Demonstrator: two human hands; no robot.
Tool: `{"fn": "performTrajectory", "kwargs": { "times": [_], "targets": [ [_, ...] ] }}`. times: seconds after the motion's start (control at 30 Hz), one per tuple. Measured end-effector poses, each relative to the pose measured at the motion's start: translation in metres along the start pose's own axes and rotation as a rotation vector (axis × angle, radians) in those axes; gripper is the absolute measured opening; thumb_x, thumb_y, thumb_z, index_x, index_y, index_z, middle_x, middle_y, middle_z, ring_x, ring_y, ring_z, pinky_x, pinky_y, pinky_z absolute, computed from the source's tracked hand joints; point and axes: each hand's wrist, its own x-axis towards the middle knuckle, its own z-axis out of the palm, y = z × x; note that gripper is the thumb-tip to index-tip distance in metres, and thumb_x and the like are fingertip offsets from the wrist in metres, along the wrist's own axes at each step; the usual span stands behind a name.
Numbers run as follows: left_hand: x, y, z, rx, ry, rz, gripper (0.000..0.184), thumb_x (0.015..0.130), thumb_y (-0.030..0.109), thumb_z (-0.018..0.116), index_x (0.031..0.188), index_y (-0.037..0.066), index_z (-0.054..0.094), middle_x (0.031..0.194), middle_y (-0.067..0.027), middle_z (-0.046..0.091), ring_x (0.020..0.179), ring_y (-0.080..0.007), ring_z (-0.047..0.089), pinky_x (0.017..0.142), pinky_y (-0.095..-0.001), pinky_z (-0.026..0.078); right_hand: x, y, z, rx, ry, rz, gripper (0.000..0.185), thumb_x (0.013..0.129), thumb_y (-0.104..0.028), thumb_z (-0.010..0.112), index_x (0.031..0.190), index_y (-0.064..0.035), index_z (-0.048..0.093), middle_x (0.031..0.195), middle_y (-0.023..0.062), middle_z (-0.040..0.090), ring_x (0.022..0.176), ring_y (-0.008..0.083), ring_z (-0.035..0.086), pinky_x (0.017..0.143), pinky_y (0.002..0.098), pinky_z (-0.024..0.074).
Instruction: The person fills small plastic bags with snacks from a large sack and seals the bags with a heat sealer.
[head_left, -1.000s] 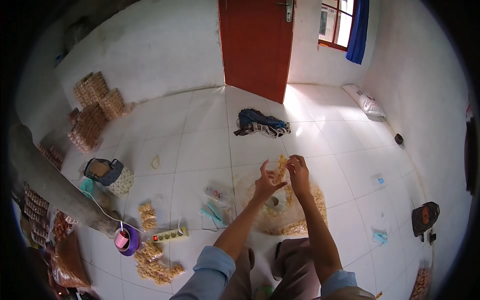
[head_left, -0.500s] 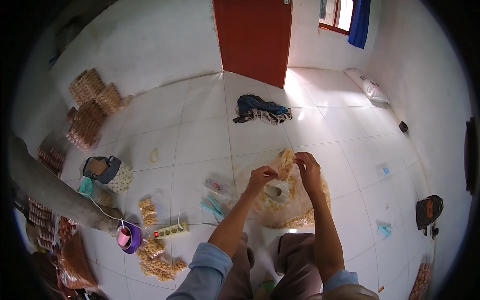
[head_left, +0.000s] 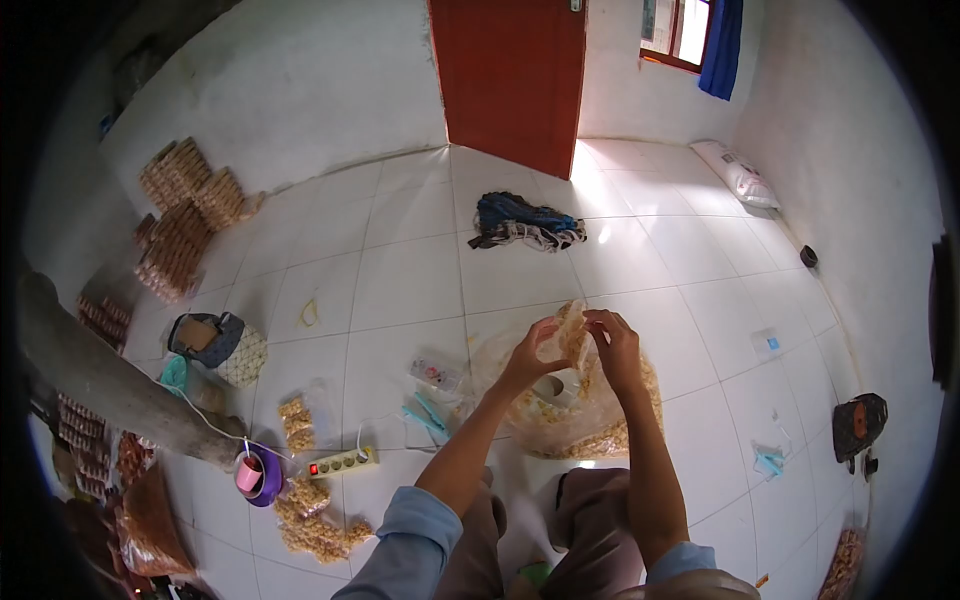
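While the right hand [head_left: 619, 352] pinches a small, clear plastic bag [head_left: 573, 328], the left hand [head_left: 531, 357] has spread fingers; the white sack [head_left: 735, 175] bears illegible markings.

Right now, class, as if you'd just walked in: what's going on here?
A person's right hand holds a small clear bag of snack pieces, with the left hand at its other side. Below them, a big clear bag with more pieces rests on the floor. A power strip lies off to the left.
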Motion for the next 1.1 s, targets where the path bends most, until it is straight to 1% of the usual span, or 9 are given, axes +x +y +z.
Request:
{"fn": "performTrajectory", "kwargs": {
  "times": [0.17, 0.27, 0.37, 0.47, 0.6, 0.7, 0.9, 0.97, 1.1],
  "targets": [
    [0.015, 0.012, 0.004, -0.389, -0.134, -0.140, 0.052, 0.070, 0.020, 0.076, 0.111, 0.003, 0.049, 0.098, -0.0042, 0.057, 0.087, -0.0109, 0.056, 0.076, -0.0262, 0.046, 0.003, -0.011, 0.000, -0.003, -0.003, -0.083, 0.017, 0.076, 0.002, 0.061, 0.092, -0.0018, 0.058, 0.084, 0.0130, 0.061, 0.077, 0.0275, 0.060, 0.067, 0.0331, 0.0483],
    [0.019, 0.005, 0.009, -0.356, -0.052, -0.091, 0.041, 0.072, 0.018, 0.075, 0.103, 0.002, 0.054, 0.088, -0.0008, 0.059, 0.078, -0.0070, 0.055, 0.068, -0.0227, 0.045, 0.003, -0.008, 0.005, 0.216, 0.057, 0.047, 0.017, 0.078, -0.001, 0.063, 0.094, -0.0012, 0.059, 0.086, 0.0105, 0.062, 0.079, 0.0219, 0.061, 0.071, 0.0314, 0.0492],
    [0.019, 0.018, 0.008, -0.446, 0.007, -0.156, 0.036, 0.073, 0.016, 0.074, 0.101, 0.002, 0.056, 0.086, -0.0007, 0.059, 0.078, -0.0067, 0.055, 0.067, -0.0222, 0.045, 0.007, -0.023, 0.007, 0.557, 0.200, 0.257, 0.019, 0.079, -0.007, 0.065, 0.097, -0.0007, 0.060, 0.088, 0.0079, 0.062, 0.081, 0.0166, 0.060, 0.075, 0.0287, 0.0484],
    [0.019, 0.032, 0.006, -0.370, -0.050, -0.105, 0.035, 0.075, 0.016, 0.072, 0.103, 0.002, 0.056, 0.086, -0.0008, 0.059, 0.078, -0.0065, 0.055, 0.067, -0.0218, 0.045, 0.003, -0.006, 0.011, 0.466, 0.115, 0.407, 0.022, 0.080, -0.012, 0.066, 0.098, -0.0012, 0.062, 0.088, 0.0070, 0.062, 0.081, 0.0135, 0.059, 0.075, 0.0249, 0.0459],
    [0.018, 0.034, 0.012, -0.280, -0.062, -0.093, 0.034, 0.077, 0.016, 0.070, 0.105, 0.001, 0.056, 0.087, -0.0019, 0.060, 0.081, -0.0075, 0.056, 0.069, -0.0222, 0.046, -0.003, 0.024, 0.018, 0.403, 0.060, 0.453, 0.018, 0.081, -0.014, 0.065, 0.093, -0.0013, 0.064, 0.082, 0.0062, 0.064, 0.076, 0.0111, 0.058, 0.069, 0.0232, 0.0453],
    [0.022, 0.046, 0.020, -0.499, 0.061, -0.061, 0.032, 0.081, 0.015, 0.066, 0.107, 0.002, 0.053, 0.096, -0.0035, 0.059, 0.085, -0.0090, 0.056, 0.076, -0.0239, 0.045, -0.005, 0.026, 0.025, 0.467, 0.115, 0.508, 0.016, 0.081, -0.014, 0.065, 0.087, -0.0001, 0.066, 0.075, 0.0054, 0.065, 0.070, 0.0096, 0.058, 0.064, 0.0229, 0.0452],
    [0.030, 0.046, 0.029, -0.366, 0.296, -0.043, 0.017, 0.082, 0.013, 0.064, 0.090, 0.000, 0.055, 0.083, -0.0040, 0.061, 0.079, -0.0083, 0.056, 0.073, -0.0220, 0.045, -0.007, 0.011, 0.030, 0.348, 0.250, 0.473, 0.015, 0.082, -0.013, 0.063, 0.087, 0.0016, 0.065, 0.072, 0.0045, 0.064, 0.066, 0.0090, 0.057, 0.061, 0.0221, 0.0450],
    [0.030, 0.045, 0.034, -0.296, 0.410, 0.002, 0.013, 0.082, 0.009, 0.063, 0.083, 0.000, 0.054, 0.078, -0.0043, 0.061, 0.075, -0.0083, 0.056, 0.070, -0.0215, 0.045, -0.007, 0.003, 0.035, 0.458, 0.334, 0.511, 0.016, 0.086, -0.012, 0.058, 0.086, 0.0024, 0.063, 0.069, 0.0017, 0.060, 0.063, 0.0070, 0.051, 0.057, 0.0206, 0.0406],
    [0.028, 0.053, 0.040, -0.241, 0.498, -0.005, 0.013, 0.082, 0.007, 0.063, 0.081, 0.000, 0.053, 0.078, -0.0047, 0.061, 0.072, -0.0082, 0.056, 0.067, -0.0213, 0.045, -0.009, -0.003, 0.044, 0.301, 0.341, 0.526, 0.015, 0.088, -0.012, 0.055, 0.083, 0.0010, 0.062, 0.066, 0.0017, 0.057, 0.060, 0.0075, 0.050, 0.056, 0.0217, 0.0401]
  ]
}}
